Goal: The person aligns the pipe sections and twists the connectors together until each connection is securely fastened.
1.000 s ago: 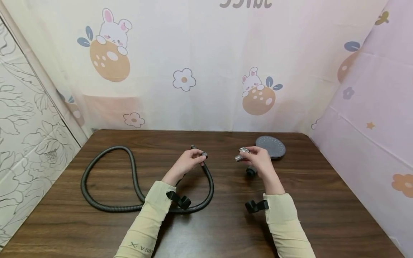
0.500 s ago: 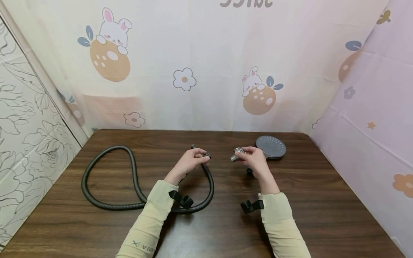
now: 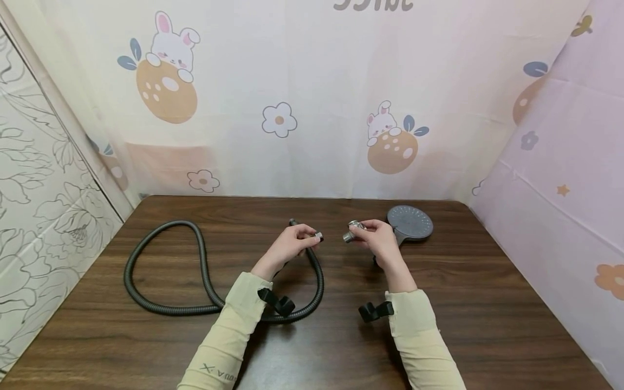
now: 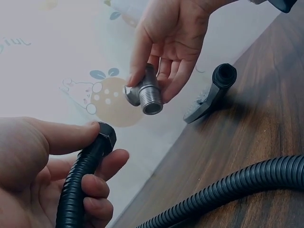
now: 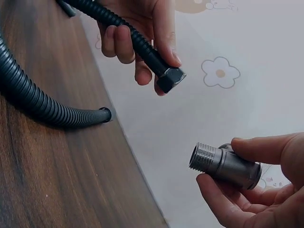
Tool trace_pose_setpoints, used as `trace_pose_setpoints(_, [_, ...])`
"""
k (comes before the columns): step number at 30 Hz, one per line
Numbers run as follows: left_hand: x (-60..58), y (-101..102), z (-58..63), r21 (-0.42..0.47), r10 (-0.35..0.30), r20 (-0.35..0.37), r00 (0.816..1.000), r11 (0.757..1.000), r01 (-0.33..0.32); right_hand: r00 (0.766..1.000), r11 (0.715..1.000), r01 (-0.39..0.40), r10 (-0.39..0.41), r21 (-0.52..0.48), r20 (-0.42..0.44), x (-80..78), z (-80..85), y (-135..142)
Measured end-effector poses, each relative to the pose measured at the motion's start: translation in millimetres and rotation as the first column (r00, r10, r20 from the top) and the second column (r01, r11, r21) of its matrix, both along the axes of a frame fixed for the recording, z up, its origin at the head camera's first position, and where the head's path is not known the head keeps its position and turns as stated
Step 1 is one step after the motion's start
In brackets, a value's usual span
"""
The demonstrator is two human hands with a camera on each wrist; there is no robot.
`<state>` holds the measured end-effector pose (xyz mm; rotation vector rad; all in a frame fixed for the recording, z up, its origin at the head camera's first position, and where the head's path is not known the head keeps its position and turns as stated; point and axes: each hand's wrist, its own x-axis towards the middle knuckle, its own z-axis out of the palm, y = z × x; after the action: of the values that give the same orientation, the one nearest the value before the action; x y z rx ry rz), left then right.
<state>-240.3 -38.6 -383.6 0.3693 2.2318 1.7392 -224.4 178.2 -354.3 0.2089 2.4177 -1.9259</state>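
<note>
My left hand (image 3: 288,246) grips the end of a dark ribbed shower hose (image 4: 78,187), the thumb pressed near its hex nut (image 4: 107,135). That nut points toward the right hand. Between thumb and fingers, my right hand (image 3: 382,241) pinches a metal valve fitting (image 5: 225,164) with a threaded outlet (image 5: 202,156) facing the hose nut. A gap separates the nut and the thread. Just behind the right hand, a grey shower head (image 3: 410,222) lies on the table, its handle partly hidden by that hand in the head view.
The rest of the hose (image 3: 170,311) loops across the left of the brown wooden table (image 3: 439,346), passing under the left forearm. Its other end (image 5: 107,114) lies on the tabletop near the left hand. A patterned curtain (image 3: 322,65) hangs behind the table.
The right hand has moved left with the valve fitting, and the left hand slightly right with the hose end. The gap between them has narrowed. More of the shower head shows.
</note>
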Motion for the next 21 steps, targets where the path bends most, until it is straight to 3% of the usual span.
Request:
trace_pose_setpoints(7, [2.8,1,0.0,-0.002,-0.020,-0.008,1.000,1.000,0.020,1.000,1.000,0.013,-0.013,-0.022,-0.005,-0.1,0.6,-4])
trace_pose_setpoints(21, [1.4,4,-4.3,0.003,0.018,-0.021,1.000,1.000,-0.018,1.000,0.999,0.011,-0.012,-0.035,-0.014,-2.2,2.3,-14])
